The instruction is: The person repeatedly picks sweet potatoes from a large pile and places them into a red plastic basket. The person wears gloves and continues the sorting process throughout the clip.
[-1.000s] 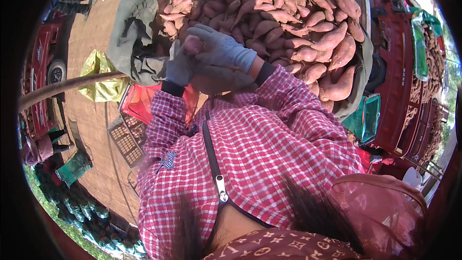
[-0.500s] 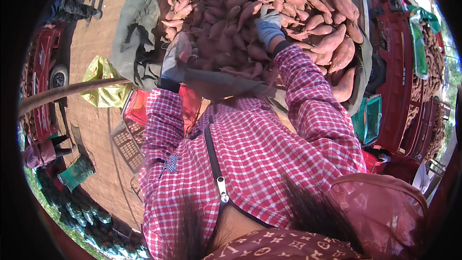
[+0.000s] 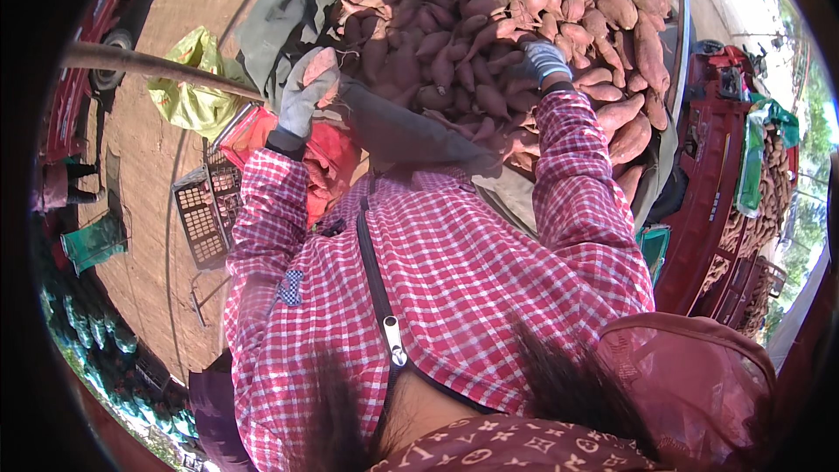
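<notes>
Gloved hands: two, the left hand (image 3: 306,98) and the right hand (image 3: 544,61)
Held sweet potato (image 3: 320,65): one visible, in the left hand
Heaped sweet potatoes (image 3: 454,31): dozens, too overlapped for an exact count
Yellow-green sack (image 3: 185,87): one
Red bag (image 3: 330,173): one
Slatted crate (image 3: 201,225): one nearby
Wooden pole (image 3: 162,66): one
Red vehicles (image 3: 696,188): at least two, one on each side
Zip pull (image 3: 394,339): one

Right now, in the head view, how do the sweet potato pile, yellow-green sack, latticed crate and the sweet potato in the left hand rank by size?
1. Sweet potato pile, easily largest
2. Yellow-green sack and latticed crate: too alike to rank
3. Held sweet potato, in the left hand
</notes>
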Demonstrator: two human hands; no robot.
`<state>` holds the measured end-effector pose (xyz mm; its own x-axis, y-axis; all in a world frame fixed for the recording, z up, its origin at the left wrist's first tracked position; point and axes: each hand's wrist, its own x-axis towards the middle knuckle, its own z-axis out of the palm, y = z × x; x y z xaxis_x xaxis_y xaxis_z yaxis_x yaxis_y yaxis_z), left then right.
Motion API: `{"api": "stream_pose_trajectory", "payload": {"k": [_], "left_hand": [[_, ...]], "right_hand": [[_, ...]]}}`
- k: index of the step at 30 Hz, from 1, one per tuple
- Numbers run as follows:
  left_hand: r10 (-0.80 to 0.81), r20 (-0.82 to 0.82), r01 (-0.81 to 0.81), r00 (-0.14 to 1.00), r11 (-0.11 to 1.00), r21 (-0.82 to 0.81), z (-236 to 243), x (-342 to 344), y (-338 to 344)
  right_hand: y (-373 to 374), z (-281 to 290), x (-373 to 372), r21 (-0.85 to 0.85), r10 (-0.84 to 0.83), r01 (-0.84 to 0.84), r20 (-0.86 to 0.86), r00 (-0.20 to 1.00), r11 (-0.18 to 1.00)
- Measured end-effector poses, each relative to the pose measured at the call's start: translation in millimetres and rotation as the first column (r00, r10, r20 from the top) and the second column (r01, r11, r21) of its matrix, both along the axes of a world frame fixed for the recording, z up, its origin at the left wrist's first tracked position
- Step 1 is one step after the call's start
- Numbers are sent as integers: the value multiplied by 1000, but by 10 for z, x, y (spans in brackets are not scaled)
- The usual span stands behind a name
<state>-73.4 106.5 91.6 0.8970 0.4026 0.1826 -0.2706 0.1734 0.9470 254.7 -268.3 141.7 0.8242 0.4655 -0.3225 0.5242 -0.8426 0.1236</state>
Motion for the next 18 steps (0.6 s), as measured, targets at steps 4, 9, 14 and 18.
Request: {"api": "stream_pose_trajectory", "payload": {"k": [4,9,14,18], "left_hand": [[-129,3,120,992,913,-391,-275,-830,28],[156,-180,-219,971,881,-418,-1031,-1867,444],[341,-391,-518,855,610,-600,-1271,-2154,618],[406,-609,-714,681,551,-432,-1339,-2005,709]], "right_hand": [[-363,-74,49,335,-70,-31,285,956,942],[-414,432,-266,981,-226,-170,187,956,92],[474,754,-1447,916,485,142,63,872,-376],[1693,331,-2495,954,770,261,-54,636,-148]]}}
